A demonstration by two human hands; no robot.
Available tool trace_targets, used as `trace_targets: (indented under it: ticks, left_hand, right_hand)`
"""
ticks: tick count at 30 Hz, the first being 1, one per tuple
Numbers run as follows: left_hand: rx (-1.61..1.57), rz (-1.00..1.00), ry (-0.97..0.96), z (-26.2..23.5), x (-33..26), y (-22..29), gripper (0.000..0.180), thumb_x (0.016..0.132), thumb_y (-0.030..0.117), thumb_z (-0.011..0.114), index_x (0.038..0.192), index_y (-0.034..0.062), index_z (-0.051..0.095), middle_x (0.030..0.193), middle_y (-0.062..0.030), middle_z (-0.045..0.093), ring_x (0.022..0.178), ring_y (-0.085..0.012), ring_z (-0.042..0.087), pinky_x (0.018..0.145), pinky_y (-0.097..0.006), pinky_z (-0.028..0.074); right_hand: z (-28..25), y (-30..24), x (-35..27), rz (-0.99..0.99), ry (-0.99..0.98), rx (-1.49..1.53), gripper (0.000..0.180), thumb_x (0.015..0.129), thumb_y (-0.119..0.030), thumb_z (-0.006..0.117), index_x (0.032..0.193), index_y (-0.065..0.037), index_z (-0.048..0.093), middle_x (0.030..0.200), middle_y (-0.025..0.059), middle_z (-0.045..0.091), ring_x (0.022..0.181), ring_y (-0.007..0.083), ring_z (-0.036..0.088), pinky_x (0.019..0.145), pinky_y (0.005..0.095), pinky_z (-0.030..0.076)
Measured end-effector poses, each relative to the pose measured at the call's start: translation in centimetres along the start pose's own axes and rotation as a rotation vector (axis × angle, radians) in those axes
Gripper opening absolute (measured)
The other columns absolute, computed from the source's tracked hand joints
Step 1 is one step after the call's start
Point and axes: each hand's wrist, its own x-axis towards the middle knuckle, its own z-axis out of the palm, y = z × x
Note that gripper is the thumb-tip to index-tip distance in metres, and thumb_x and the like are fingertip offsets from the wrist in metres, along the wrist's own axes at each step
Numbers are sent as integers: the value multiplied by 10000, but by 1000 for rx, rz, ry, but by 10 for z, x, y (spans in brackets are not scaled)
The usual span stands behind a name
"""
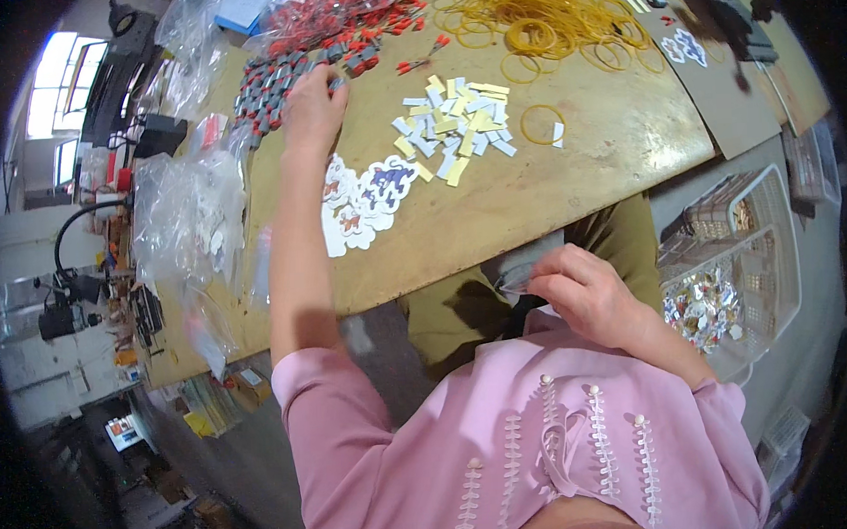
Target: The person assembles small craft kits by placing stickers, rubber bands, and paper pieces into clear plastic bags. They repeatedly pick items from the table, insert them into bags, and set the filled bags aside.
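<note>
The left hand (314,108) is over the cluster of small grey blocks with red parts (270,89), at the far left of the worn, yellowish tabletop (616,160). Its fingers bend down among them — whether they have hold of one, I cannot tell. Over the lap, the right hand (585,294) is nearly closed, thumb and fingertips pinching a small piece of clear, thin plastic (514,279). The blocks look light, hard and smooth, best taken across two opposite sides; the plastic is probably limp and slippery — an edge pinch should suit.
</note>
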Motion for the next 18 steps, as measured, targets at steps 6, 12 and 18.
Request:
trace_targets:
  ticks: [6,12,18]
  left_hand:
    - [-1086,-68,-322,-60,-79,113,264,953,89,774,1205,32,718,1060,-28,739,896,-94,677,803,-260,545]
    - [-736,342,-288,-99,-151,188,329,826,-11,824,1128,39,702,961,-110,676,843,-241,694,772,-338,571]
    - [-638,552,-336,-98,-154,191,272,833,-27,769,1087,65,749,1044,-129,708,935,-318,706,808,-380,586]
  right_hand:
    - [-20,10,13,22,114,-9,179,847,-40,699,1023,-20,683,1143,159,685,1038,354,691,864,419,584]
    - [-22,8,23,-7,110,34,190,858,-58,707,1039,-10,674,1192,181,679,1063,373,693,886,425,591]
    - [-22,6,16,10,62,79,214,846,-24,735,1052,-7,681,1220,195,671,1078,385,696,891,433,594]
